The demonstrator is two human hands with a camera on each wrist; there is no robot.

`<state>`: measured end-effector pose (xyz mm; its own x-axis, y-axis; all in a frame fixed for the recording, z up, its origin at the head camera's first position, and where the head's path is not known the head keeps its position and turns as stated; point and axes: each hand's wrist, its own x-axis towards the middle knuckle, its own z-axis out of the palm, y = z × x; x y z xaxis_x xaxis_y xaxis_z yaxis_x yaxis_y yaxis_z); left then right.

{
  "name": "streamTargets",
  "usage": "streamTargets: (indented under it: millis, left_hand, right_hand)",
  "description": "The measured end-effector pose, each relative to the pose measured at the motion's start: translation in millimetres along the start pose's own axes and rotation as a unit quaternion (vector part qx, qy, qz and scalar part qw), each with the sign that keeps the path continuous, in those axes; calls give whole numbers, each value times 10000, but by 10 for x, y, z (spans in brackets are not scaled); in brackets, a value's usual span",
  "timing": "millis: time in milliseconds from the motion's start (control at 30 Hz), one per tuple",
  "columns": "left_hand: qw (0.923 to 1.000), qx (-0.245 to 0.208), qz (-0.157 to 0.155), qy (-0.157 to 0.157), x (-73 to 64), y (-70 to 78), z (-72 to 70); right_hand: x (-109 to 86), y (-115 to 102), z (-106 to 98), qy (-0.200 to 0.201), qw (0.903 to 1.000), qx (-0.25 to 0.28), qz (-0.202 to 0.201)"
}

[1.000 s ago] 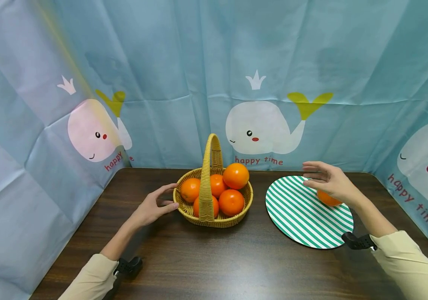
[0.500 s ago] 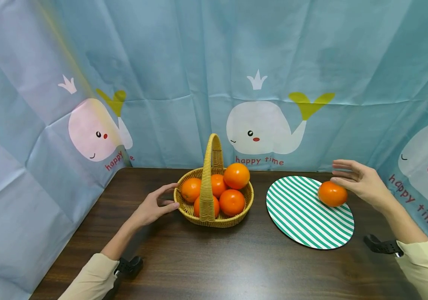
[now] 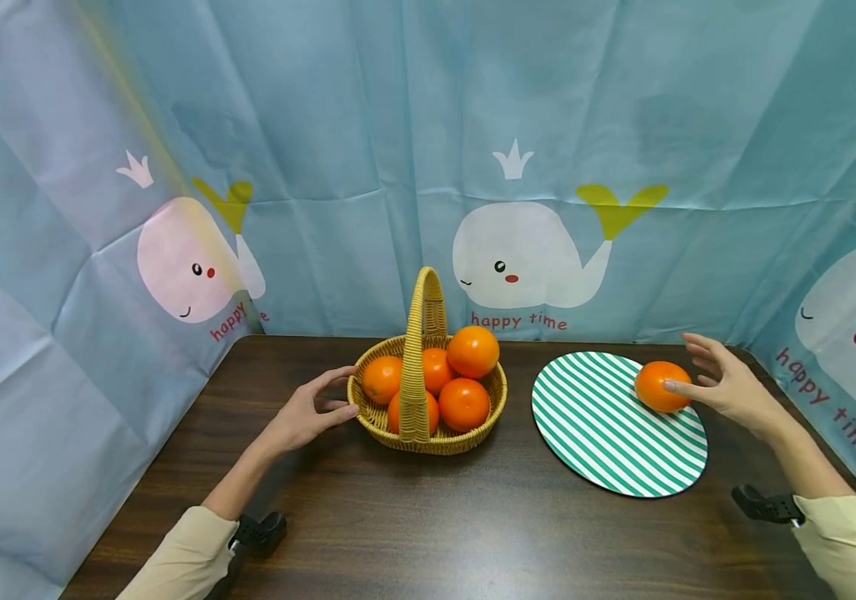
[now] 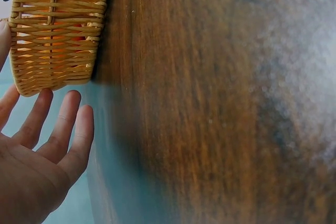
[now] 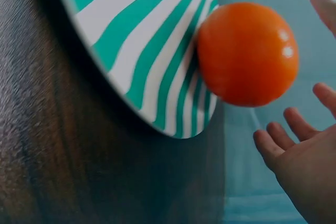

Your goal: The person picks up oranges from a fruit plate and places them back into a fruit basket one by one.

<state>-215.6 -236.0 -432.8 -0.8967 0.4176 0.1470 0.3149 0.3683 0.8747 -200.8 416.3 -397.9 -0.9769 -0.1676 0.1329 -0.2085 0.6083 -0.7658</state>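
Note:
A yellow wicker basket point(image 3: 428, 446) with a tall handle holds several oranges point(image 3: 465, 405) in the middle of the table. My left hand point(image 3: 307, 417) is at its left end, thumb and fingertips spread at the rim; in the left wrist view the fingers point(image 4: 67, 114) are fairly straight against the wickerwork point(image 4: 58, 51). On the right, a single orange point(image 3: 656, 386) lies near the right edge of a round green-and-white striped placemat point(image 3: 593, 417). My right hand point(image 3: 735, 392) is spread beside it, thumb overlapping the orange in the head view. The right wrist view shows a gap between fingers point(image 5: 299, 124) and orange point(image 5: 247, 53).
The dark wooden table point(image 3: 473, 533) extends in front of the basket and placemat. A light blue curtain point(image 3: 337, 167) printed with whales hangs right behind the table and along its sides. Each wrist wears a black strap point(image 3: 768, 506).
My right hand has moved right from above the orange, then lowered beside it with the thumb coming forward. The orange is now uncovered in the head view. The left hand and basket stay put.

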Motion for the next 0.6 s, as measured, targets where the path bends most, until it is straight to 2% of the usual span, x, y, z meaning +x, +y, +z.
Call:
streamTargets:
  millis: [200, 600]
  left_hand:
    - [10000, -14, -3, -4, -1, -8, -2]
    - [10000, -73, -42, 7, -1, -6, -3]
  right_hand:
    - [15, 94, 48, -207, 9998, -5, 11]
    - [32, 148, 107, -210, 9994, -272, -82]
